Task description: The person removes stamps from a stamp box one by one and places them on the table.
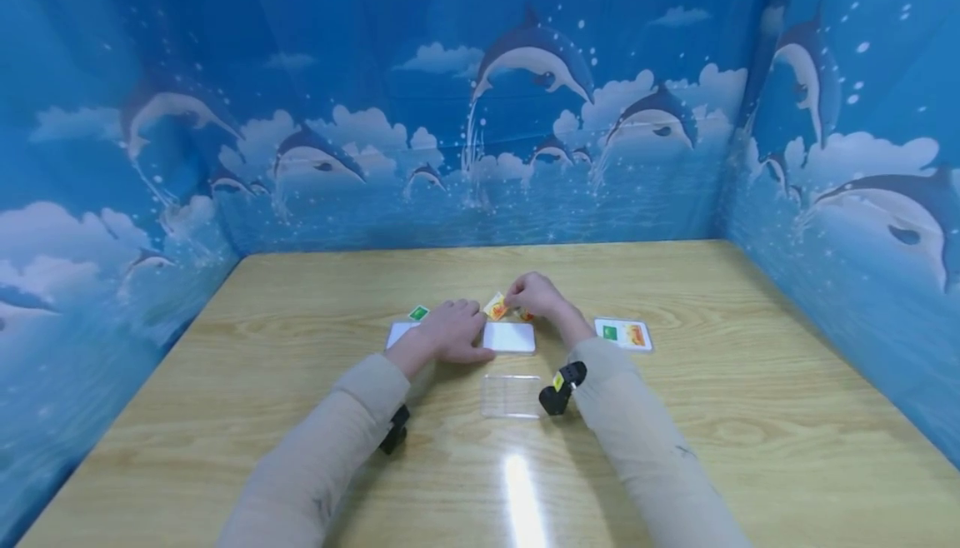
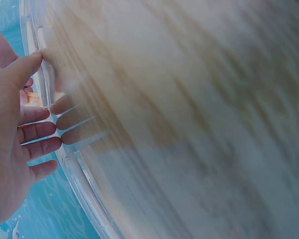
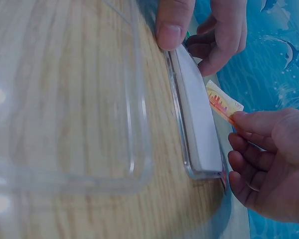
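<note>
My right hand (image 1: pixel 538 294) pinches a small yellow-orange stamp (image 3: pixel 223 101) with serrated edges between thumb and index finger, just beyond the white-filled clear case. That shallow clear case (image 1: pixel 509 338) lies on the table and holds a flat white block (image 3: pixel 197 114). With its thumb at the near edge and its fingers toward the far side, my left hand (image 1: pixel 453 331) holds the case at its left end. Another orange piece (image 1: pixel 527 315) lies partly hidden under my right hand. Closer to me is a clear empty plastic lid or tray (image 1: pixel 512 398).
Right of the case lies a second case (image 1: pixel 623 334) with a green and an orange stamp on white. A green stamp (image 1: pixel 418 312) and a white card or case (image 1: pixel 400 331) lie to the left, the latter partly behind my left hand. Dolphin-printed curtains (image 1: pixel 480 115) border the wooden table (image 1: pixel 750 398).
</note>
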### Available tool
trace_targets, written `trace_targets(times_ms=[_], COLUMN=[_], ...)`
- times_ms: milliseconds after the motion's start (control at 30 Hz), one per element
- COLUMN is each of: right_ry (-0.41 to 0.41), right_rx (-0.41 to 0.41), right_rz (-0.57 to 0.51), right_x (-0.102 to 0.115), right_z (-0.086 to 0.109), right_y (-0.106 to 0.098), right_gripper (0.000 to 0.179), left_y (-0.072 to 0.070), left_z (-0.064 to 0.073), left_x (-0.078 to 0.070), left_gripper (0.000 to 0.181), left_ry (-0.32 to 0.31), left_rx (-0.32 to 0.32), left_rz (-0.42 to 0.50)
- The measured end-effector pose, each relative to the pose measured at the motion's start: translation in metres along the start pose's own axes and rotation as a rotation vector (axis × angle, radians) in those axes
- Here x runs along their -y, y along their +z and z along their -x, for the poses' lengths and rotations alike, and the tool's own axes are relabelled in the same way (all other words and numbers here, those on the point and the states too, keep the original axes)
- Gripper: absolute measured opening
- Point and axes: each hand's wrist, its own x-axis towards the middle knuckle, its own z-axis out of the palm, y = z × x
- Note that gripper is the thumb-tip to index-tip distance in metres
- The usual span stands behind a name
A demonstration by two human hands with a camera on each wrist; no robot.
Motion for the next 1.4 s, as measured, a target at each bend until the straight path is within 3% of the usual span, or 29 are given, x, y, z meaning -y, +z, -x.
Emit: trace_targets(times_ms=[367, 800, 1400], right_ry=[0.052, 0.006, 0.005], right_rx=[-0.008, -0.02, 0.002], right_rz=[0.024, 0.063, 0.105], right_x=[0.0006, -0.0009, 0.0014], right_z=[-0.005, -0.0059, -0.0062], right_y=[0.0064, 0.0072, 0.006], right_gripper=[0.012, 0.012, 0.011], left_y=[-0.0009, -0.0007, -0.0013], left_z=[0.002, 0.0017, 0.0015], left_x=[-0.0005, -0.0009, -0.0013], left_gripper=[0.053, 0.054, 0.058], left_ry=[0.014, 0.009, -0.005], left_rx=[-0.007, -0.01, 0.014], left_rz=[0.006, 0.0, -0.008])
